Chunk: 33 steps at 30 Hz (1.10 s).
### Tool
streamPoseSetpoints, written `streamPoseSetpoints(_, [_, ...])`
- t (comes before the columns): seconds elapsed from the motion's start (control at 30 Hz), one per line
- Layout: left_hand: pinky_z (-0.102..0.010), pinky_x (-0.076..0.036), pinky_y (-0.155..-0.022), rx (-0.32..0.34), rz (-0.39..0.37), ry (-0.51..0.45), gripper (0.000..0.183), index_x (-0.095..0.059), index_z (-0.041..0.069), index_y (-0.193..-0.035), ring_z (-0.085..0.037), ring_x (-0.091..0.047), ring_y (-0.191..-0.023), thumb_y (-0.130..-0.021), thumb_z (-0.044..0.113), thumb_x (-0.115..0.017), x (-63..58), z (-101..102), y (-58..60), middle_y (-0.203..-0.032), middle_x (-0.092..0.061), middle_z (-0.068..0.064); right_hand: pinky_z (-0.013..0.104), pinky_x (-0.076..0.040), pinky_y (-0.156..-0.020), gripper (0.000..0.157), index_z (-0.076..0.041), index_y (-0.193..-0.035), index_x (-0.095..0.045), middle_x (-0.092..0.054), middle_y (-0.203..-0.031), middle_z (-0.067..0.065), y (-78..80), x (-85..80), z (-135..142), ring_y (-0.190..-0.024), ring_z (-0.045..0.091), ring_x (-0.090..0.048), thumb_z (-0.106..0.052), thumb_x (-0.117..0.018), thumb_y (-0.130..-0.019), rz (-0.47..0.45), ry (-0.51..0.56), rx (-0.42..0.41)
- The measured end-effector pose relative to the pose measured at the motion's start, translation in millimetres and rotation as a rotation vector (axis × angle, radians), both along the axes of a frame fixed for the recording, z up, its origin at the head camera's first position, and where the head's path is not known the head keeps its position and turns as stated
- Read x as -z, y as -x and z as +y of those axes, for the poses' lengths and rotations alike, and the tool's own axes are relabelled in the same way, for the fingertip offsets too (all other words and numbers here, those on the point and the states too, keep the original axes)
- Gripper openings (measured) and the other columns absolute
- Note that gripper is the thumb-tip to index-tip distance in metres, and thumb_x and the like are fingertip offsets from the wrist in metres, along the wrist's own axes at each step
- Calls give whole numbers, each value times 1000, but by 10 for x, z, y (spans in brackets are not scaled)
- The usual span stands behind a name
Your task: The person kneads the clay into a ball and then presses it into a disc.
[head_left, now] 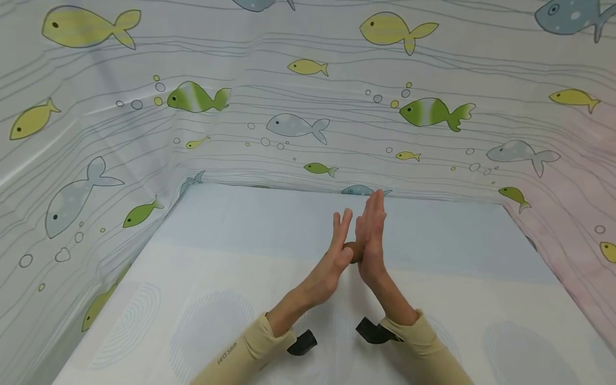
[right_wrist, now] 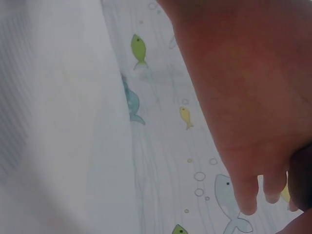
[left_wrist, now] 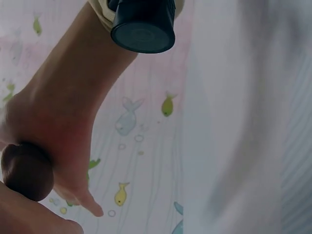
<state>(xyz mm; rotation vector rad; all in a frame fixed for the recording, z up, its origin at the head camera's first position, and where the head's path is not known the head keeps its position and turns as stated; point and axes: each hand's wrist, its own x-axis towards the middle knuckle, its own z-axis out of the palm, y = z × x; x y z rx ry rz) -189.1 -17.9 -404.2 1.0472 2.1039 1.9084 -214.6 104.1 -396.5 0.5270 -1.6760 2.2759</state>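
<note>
A brown rounded lump [head_left: 354, 252] that looks like clay sits between my two palms, held up above the table. My left hand [head_left: 329, 270] presses it from the left, with fingers extended and some spread apart. From the other side, my right hand [head_left: 371, 235] lies flat against it, its straight fingers pointing up and away. The left wrist view shows the dark lump [left_wrist: 28, 173] with a smooth rounded surface, wedged between the hands. At the right edge of the right wrist view, only part of the lump [right_wrist: 301, 180] is visible.
Below the hands is a table with a white and pale blue cover [head_left: 216, 219]. A fish-patterned curtain [head_left: 231, 123] surrounds its back and sides. A black wrist camera [head_left: 302, 343] projects from the left sleeve and another [head_left: 372, 330] from the right sleeve.
</note>
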Motion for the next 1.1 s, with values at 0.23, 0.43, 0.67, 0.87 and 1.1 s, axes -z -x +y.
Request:
streamPoseSetpoints(0.23, [-73, 4, -110, -47, 10, -19, 81, 10, 29, -159, -10, 29, -146, -96, 72, -18, -64, -60, 15, -162, 21, 16, 52, 7, -120, 80, -23, -159, 10, 14, -165, -5, -34, 50, -78, -151, 13, 14, -67, -20, -100, -6, -72, -33])
streamPoseSetpoints(0.43, [-71, 4, -111, -138, 41, -36, 82, 6, 29, -159, -10, 27, -147, -95, 74, -20, -98, -117, 59, -162, 18, 16, 55, 8, -119, 80, -19, -159, 12, 16, -166, -1, -105, 77, -187, -151, 16, 15, -65, -19, -101, 5, -130, -70])
streamPoseSetpoints(0.67, [-71, 6, -110, -218, 76, -67, 78, 3, 28, -160, -11, 24, -148, -98, 69, -21, -104, -172, 108, -163, 15, 14, 61, 7, -116, 74, -16, -159, 12, 14, -166, 3, -236, 95, -305, -152, 25, 13, -59, -11, -103, 29, -199, -114])
streamPoseSetpoints(0.87, [-70, 6, -111, -246, 79, -78, 76, 3, 28, -160, -11, 22, -148, -99, 65, -22, -105, -201, 124, -163, 17, 15, 64, 6, -115, 75, -15, -159, 11, 11, -166, 5, -302, 106, -362, -152, 26, 11, -60, -11, -103, 44, -221, -121])
streamPoseSetpoints(1.1, [-67, 4, -114, -276, 61, -82, 71, 1, 31, -159, -12, 19, -149, -100, 63, -21, -111, -236, 148, -163, 18, 12, 64, 7, -115, 71, -16, -159, 10, 10, -166, 3, -357, 98, -405, -152, 24, 10, -57, -9, -104, 22, -226, -148])
